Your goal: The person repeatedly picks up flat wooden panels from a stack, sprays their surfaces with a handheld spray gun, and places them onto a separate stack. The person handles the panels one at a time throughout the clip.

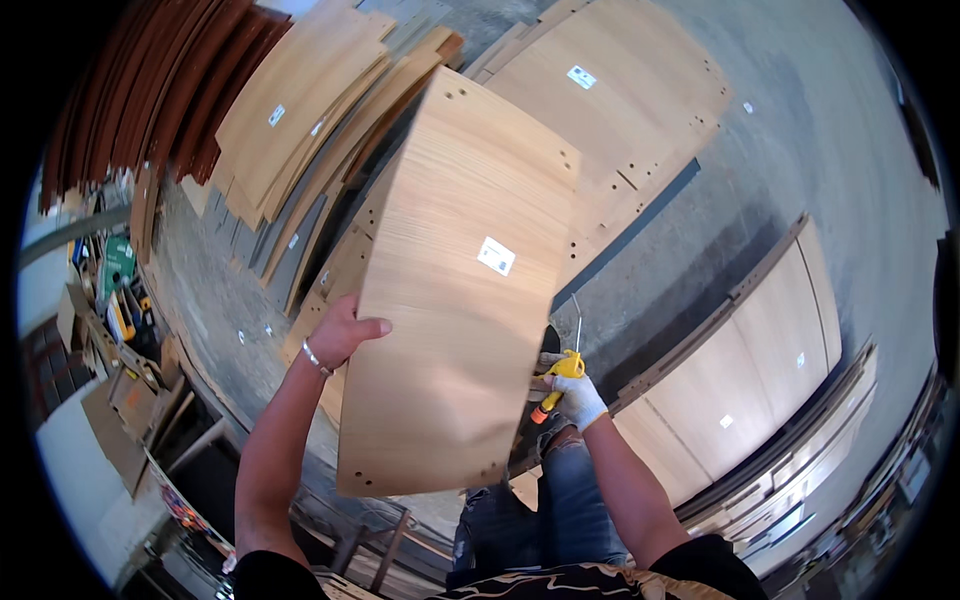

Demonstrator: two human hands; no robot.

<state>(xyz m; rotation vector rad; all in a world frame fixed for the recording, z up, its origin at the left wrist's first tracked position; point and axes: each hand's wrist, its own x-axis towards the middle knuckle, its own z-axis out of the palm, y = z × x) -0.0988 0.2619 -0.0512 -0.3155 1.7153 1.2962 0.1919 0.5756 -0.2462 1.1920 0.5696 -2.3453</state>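
Note:
A light wood-grain panel (450,330) with a white label and holes near its corners is held up in front of me, tilted. My left hand (345,332), bare with a bracelet at the wrist, is closed on its left edge. The thumb lies on the face, and the other fingers are hidden behind. At the panel's right edge, my right hand (578,393), in a whitish glove, is closed around a yellow air blow gun (568,366). Its thin metal nozzle points away from me, and an orange fitting sits at its lower end.
Larger drilled panels (640,90) lie beyond on the grey floor (720,210). Wood panels (300,100) and dark red-brown boards (150,80) are stacked at the far left. More panels (740,360) lie at the right. Cluttered tools and cardboard (115,400) stand at the left.

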